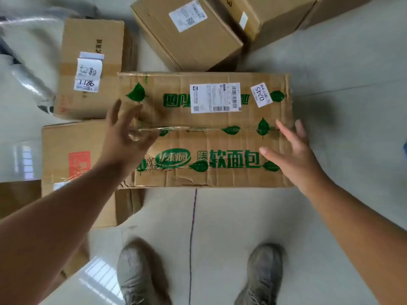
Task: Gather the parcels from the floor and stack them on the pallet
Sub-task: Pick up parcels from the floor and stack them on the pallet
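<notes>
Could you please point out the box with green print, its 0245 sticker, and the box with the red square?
Green-print box (220,137), head view, on its taped centre seam.
0245 sticker (261,94), head view, on the digits.
Red-square box (66,137), head view, on bare cardboard above the square.

A single wide-angle head view looks steeply down, close over the floor (220,227), its edges seemingly blurred.

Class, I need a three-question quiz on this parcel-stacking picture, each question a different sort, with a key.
1. True or false: the left hand grips the green-printed box.
2. Which number is on the small sticker? A 0245, B 1186, C 3070.
3. Fill in: both hands are ____.

Key: 1 false, both the left and the right hand hover open over it; 2 A; 3 open.
</notes>
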A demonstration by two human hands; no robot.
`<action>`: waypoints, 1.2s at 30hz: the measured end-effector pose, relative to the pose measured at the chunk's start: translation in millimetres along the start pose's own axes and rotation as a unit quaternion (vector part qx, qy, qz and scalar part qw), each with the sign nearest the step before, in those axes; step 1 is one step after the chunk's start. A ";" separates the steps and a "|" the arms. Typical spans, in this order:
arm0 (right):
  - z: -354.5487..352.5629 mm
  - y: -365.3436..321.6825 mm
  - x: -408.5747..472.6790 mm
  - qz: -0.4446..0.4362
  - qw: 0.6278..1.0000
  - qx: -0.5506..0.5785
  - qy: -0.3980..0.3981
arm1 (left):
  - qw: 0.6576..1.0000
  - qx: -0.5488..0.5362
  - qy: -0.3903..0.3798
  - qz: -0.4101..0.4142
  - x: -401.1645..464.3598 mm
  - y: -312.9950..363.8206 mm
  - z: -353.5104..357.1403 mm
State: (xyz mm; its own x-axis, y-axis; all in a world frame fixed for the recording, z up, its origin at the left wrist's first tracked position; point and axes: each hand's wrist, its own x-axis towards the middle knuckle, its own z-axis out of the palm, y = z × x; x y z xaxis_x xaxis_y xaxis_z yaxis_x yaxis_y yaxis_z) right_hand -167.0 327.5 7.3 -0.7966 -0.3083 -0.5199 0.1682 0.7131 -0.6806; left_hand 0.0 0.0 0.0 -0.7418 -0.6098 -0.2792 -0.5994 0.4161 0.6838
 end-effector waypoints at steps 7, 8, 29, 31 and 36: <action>7.4 40.3 23.9 0.013 1.000 -0.012 0.000 | 0.996 0.064 0.006 -0.055 5.0 -55.0 10.3; 7.8 42.1 25.6 0.011 1.000 -0.007 -0.003 | 0.997 0.030 -0.003 -0.077 2.5 -54.2 9.6; -212.8 -73.5 -127.8 -0.031 0.989 0.027 0.141 | 0.994 -0.109 -0.023 0.017 -35.8 200.3 -80.9; -258.2 -104.3 -159.8 -0.038 0.984 0.030 0.169 | 0.990 -0.131 -0.028 0.045 -44.5 256.4 -102.9; -366.6 -187.1 -251.4 -0.069 0.964 0.028 0.255 | 0.977 -0.182 -0.015 0.108 -67.5 396.3 -157.0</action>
State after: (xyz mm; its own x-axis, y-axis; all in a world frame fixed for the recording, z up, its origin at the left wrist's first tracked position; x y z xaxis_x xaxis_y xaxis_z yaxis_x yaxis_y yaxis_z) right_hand -211.1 502.4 454.7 -0.9930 -0.0382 -0.1115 0.0603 0.6482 -0.7591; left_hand -140.2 100.1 395.7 -0.8508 -0.5120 -0.1184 -0.2855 0.2614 0.9220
